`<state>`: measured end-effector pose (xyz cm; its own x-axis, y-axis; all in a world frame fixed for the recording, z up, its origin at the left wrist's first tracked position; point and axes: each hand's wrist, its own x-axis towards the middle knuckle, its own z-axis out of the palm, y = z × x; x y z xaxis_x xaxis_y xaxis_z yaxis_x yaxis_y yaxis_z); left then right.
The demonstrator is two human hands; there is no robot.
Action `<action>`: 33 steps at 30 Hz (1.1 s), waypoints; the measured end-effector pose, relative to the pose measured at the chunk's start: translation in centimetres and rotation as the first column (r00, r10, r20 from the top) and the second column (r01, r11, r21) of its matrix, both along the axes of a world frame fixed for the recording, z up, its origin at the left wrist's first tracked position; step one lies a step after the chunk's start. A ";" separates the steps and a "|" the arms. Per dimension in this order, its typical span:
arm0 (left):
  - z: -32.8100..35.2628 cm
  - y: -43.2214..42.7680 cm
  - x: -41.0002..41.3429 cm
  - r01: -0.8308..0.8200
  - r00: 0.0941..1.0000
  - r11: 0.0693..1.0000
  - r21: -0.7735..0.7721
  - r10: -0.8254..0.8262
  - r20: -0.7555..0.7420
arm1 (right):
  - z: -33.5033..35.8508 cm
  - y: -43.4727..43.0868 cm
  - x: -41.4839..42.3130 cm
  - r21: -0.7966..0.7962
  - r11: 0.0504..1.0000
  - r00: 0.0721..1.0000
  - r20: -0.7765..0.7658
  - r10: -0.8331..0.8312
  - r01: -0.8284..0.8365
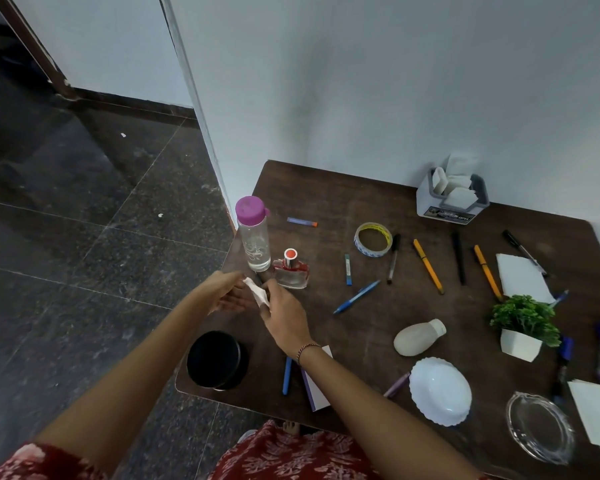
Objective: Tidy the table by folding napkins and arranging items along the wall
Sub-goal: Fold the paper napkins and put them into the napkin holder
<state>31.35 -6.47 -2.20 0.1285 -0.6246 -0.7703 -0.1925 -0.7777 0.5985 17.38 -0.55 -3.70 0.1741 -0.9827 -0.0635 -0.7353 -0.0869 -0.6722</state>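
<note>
A small white napkin (pixel 257 293) is held between both hands above the table's left edge. My left hand (pixel 224 292) pinches its upper end and my right hand (pixel 284 315) pinches its lower end. Two flat napkins lie on the brown table (pixel 343 188): one (pixel 521 278) at the right, another (pixel 596 413) at the near right corner. A grey holder (pixel 451 197) stuffed with folded napkins stands against the wall.
A clear bottle with a pink cap (pixel 253 233) and a perfume bottle (pixel 291 271) stand just beyond my hands. Tape roll (pixel 373 240), several pens, a potted plant (pixel 523 323), white bottle (pixel 418 337), white bowl (pixel 440 391), glass ashtray (pixel 537 426), black tin (pixel 215 360) and a box (pixel 314 386) are scattered.
</note>
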 end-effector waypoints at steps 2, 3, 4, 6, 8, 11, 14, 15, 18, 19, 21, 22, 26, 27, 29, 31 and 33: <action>-0.1 0.1 0.1 -0.022 1.000 0.999 -0.037 0.022 -0.001 | 0.5 -0.1 -0.5 0.023 0.999 0.998 0.050 -0.041 0.040; -0.1 0.2 0.2 -0.018 1.000 0.998 -0.063 0.018 -0.004 | 0.7 -0.1 -0.8 0.042 0.998 0.996 0.074 -0.058 0.055; -0.1 0.4 0.2 -0.007 1.000 0.996 -0.087 0.006 -0.009 | 0.9 -0.2 -1.1 0.062 0.996 0.993 0.098 -0.072 0.066; 0.0 0.6 0.2 0.014 0.999 0.992 -0.126 -0.019 -0.036 | 1.3 -0.4 -1.7 0.103 0.991 0.985 0.143 -0.095 0.081; 0.3 1.0 -0.1 -0.014 0.995 0.989 -0.149 0.000 -0.096 | 1.8 -0.5 -2.3 0.142 0.985 0.977 0.176 -0.119 0.094; 1.5 1.8 -0.7 -0.026 0.979 0.987 -0.158 -0.006 -0.202 | 2.5 -0.6 -3.4 0.222 0.966 0.948 0.258 -0.185 0.128; 2.4 2.5 -1.4 0.060 0.964 0.982 -0.176 -0.103 -0.244 | 3.3 -0.2 -4.5 0.315 0.933 0.874 0.388 -0.293 0.173; 2.8 2.7 -1.8 0.083 0.961 0.980 -0.181 -0.127 -0.245 | 3.6 -0.1 -4.9 0.340 0.923 0.843 0.431 -0.322 0.179; 3.9 3.3 -3.4 0.119 0.956 0.966 -0.231 -0.174 -0.237 | 4.3 0.2 -6.3 0.405 0.895 0.749 0.532 -0.395 0.184; 4.3 3.5 -4.2 0.129 0.955 0.959 -0.254 -0.189 -0.228 | 4.5 0.4 -6.8 0.428 0.884 0.726 0.547 -0.417 0.185; 5.0 3.9 -5.6 0.145 0.951 0.942 -0.303 -0.217 -0.218 | 4.6 0.6 -7.8 0.458 0.867 0.689 0.564 -0.455 0.197; 5.2 4.1 -6.2 0.166 0.945 0.928 -0.335 -0.247 -0.215 | 4.6 0.7 -8.4 0.463 0.862 0.669 0.576 -0.470 0.206; 5.9 4.5 -8.9 0.284 0.925 0.864 -0.415 -0.361 -0.118 | 5.0 1.3 -11.1 0.485 0.837 0.574 0.621 -0.534 0.253; 5.9 4.6 -9.9 0.299 0.925 0.855 -0.424 -0.368 -0.090 | 5.2 1.5 -12.0 0.488 0.833 0.573 0.616 -0.541 0.262; 6.0 4.7 -11.9 0.302 0.937 0.852 -0.428 -0.348 -0.033 | 5.5 1.8 -14.3 0.491 0.830 0.573 0.612 -0.545 0.264; 6.3 4.9 -14.0 0.298 0.946 0.847 -0.440 -0.323 0.019 | 5.9 2.1 -16.7 0.503 0.832 0.558 0.630 -0.539 0.236; 6.6 5.2 -16.1 0.274 0.953 0.841 -0.466 -0.302 0.015 | 6.2 2.4 -19.1 0.505 0.843 0.564 0.647 -0.513 0.187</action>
